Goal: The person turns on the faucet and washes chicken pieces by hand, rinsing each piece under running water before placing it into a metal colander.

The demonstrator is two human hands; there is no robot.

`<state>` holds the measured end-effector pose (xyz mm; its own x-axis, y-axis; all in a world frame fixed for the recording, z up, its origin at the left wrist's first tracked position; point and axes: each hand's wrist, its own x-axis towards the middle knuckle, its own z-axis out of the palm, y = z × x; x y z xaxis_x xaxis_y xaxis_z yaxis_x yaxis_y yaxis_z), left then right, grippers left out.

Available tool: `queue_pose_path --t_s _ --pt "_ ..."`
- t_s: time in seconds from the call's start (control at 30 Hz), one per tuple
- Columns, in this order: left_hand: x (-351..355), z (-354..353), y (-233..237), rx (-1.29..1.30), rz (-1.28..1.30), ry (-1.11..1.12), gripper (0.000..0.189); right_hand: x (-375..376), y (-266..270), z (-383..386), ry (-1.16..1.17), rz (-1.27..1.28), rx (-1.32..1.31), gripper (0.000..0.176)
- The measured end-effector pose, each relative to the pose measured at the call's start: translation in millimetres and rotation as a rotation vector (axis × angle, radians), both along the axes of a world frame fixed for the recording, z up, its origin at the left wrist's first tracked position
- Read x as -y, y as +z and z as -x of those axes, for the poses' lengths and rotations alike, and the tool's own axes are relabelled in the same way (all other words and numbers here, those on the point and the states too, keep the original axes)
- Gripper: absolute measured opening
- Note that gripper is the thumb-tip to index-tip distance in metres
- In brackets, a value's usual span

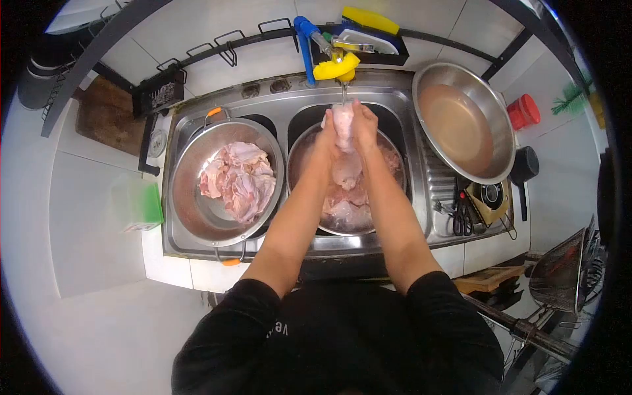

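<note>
Both hands hold one pale piece of raw meat [343, 125] between them, under the stream from the faucet [342, 62]. My left hand [326, 135] grips its left side and my right hand [364, 125] its right side. Beneath them a metal bowl [293, 164] sits in the right sink basin, with more raw meat [349, 201] in cloudy water. In the left basin area, a steel pot [187, 191] with orange-covered handles contains a heap of raw meat pieces [240, 178].
A large metal bowl of cloudy water [457, 131] rests on the drainboard at the right. Black-handled scissors [463, 214] lie below it. A red cup [523, 112] and a black ladle [524, 164] are farther right. A green-and-white box [151, 204] stands left.
</note>
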<state>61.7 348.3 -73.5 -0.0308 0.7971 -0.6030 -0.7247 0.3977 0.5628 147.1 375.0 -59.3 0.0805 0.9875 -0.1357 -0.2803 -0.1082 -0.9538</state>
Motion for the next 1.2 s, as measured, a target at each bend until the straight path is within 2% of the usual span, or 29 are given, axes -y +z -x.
queue_pose_path --t_s 0.03,0.07,0.13,0.17,0.23,0.3,0.37,0.4,0.47,0.5,0.53,0.57,0.6,0.67,0.7,0.73,0.77,0.8,0.83,0.87,0.9,0.97,1.0,1.03,1.17,1.2 --pt "-4 -4 -5 -0.195 0.007 0.189 0.058 5 0 -2 -0.002 0.066 -0.191 0.026" --pt "-6 -1 -11 -0.192 0.008 0.189 0.058 13 -1 -2 -0.003 0.066 -0.187 0.026" --pt "-7 7 -4 -0.79 -0.171 0.359 0.053 31 2 5 -0.073 -0.541 0.65 0.041" --pt "-9 7 0 -0.786 -0.17 0.356 0.053 35 7 8 -0.074 -0.539 0.655 0.041" --pt "-10 6 11 -0.841 -0.368 0.443 0.048 48 25 12 -0.053 -0.418 0.584 0.055" --pt "-3 3 24 -0.934 -0.332 0.378 0.048 28 21 7 -0.134 -0.43 0.65 0.049" --pt "-4 -5 35 -1.017 -0.4 0.339 0.048 -3 23 -12 -0.027 -0.076 0.549 0.043" --pt "1 -8 46 -1.051 -0.443 0.342 0.048 -13 20 -14 -0.032 -0.076 0.546 0.043" --pt "4 -10 51 -0.972 -0.44 0.307 0.049 -24 11 -16 0.177 0.354 -0.157 0.047" --pt "5 -10 52 -0.893 -0.435 0.277 0.051 -22 16 -20 0.177 0.353 -0.156 0.047" --pt "3 -9 50 -0.894 -0.435 0.277 0.051 -17 26 -24 0.101 0.46 -0.24 0.046" --pt "0 -8 49 -0.965 -0.394 0.289 0.052 -11 32 -26 0.023 0.568 -0.325 0.046" --pt "-3 -8 46 -1.035 -0.351 0.298 0.054 -6 29 -21 0.021 0.572 -0.325 0.046" --pt "-12 -5 43 -1.062 -0.272 0.235 0.054 4 15 -7 0.088 -0.157 0.244 0.047" --pt "-18 -1 42 -1.09 -0.196 0.175 0.055 6 9 -7 0.088 -0.15 0.247 0.047" --pt "-26 8 34 -0.997 -0.19 -0.021 0.051 8 4 -6 0.012 -0.24 0.311 0.045" --pt "-26 10 22 -0.998 -0.186 -0.023 0.051 10 -1 -5 -0.064 -0.332 0.372 0.043" --pt "-26 12 13 -1.069 -0.307 -0.047 0.051 13 14 -10 -0.037 -0.257 0.267 0.035" --pt "-28 14 4 -1.139 -0.433 -0.07 0.052 8 13 -16 -0.036 -0.262 0.262 0.035" --pt "-27 11 -6 -1.256 -0.411 0.039 0.048 1 15 -23 -0.003 -0.203 0.317 0.033" --pt "-20 13 8 -1.258 -0.422 0.039 0.048 -4 17 -29 0.025 -0.143 0.375 0.033" --pt "11 23 48 -0.592 -0.106 -0.213 0.047 -5 26 -38 0.104 -0.104 0.296 0.034" --pt "19 27 50 -0.381 -0.165 -0.193 0.052 -5 33 -40 0.21 -0.111 0.278 0.037" --pt "19 32 51 -0.38 -0.167 -0.187 0.052 -4 40 -39 0.322 -0.118 0.257 0.041" --pt "21 44 53 -0.18 -0.328 -0.226 0.061 -1 65 -33 0.493 -0.181 0.369 0.042" --pt "23 42 55 -0.208 -0.377 -0.422 0.061 -2 74 -29 0.544 -0.151 0.477 0.043"
